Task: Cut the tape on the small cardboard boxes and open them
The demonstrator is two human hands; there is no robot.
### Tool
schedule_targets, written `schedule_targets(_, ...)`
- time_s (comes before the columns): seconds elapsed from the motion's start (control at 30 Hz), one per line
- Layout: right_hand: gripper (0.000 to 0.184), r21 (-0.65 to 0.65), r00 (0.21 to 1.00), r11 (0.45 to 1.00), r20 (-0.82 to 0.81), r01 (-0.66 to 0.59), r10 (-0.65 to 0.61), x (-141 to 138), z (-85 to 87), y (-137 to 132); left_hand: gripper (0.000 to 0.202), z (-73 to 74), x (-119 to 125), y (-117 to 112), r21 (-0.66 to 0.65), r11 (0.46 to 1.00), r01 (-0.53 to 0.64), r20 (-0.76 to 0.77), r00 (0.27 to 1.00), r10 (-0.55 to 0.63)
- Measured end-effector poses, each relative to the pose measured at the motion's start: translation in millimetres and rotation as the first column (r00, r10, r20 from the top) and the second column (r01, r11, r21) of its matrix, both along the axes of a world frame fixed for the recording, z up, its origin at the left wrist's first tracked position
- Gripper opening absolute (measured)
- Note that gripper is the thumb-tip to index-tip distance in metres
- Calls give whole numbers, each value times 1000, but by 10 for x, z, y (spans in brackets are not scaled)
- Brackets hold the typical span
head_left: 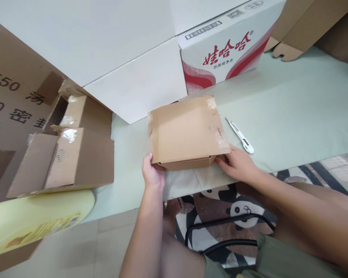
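Head view shows my left grip (154, 174) and right grip (234, 163) holding the cardboard box (185, 129) by its near corners over the table (301, 116), a handling step, I judge, calling next for even support.

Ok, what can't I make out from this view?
In the head view:
Inside of the held cardboard box: covered by its top panel.
Some fingertips of the left hand and right hand: hidden by that box.
Marks on its panel: too small to read.
Pale yellow object: cut off by left edge.
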State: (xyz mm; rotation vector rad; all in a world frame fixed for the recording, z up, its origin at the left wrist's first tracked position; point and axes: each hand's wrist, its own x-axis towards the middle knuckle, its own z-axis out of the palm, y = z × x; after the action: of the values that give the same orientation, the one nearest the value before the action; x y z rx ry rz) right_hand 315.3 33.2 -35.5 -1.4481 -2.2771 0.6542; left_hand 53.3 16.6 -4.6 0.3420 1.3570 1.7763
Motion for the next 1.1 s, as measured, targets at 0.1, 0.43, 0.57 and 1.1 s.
schedule_targets(0.1, 27, -4, 1000, 1000, 9, -2, 3, 0, 6, -5, 22, -4, 5, 2, 5, 1000, 0, -18, 1000, 0)
schedule_targets(0.43, 26, 57, 999, 998, 49, -24, 21, 17, 12, -30, 22, 15, 71, 16, 20, 1000, -23, 25, 999, 23)
schedule_targets(0.57, 28, 86, 997, 996, 66, -33, 27, 22, 14, -43, 22, 18, 103, 25, 22, 999, -42, 36, 998, 42)
schedule_targets(1.1, 24, 160, 996, 984, 64, -74, 64, 27, 47, -39, 28, 6, 125, 15, 24, 999, -37, 32, 999, 36)
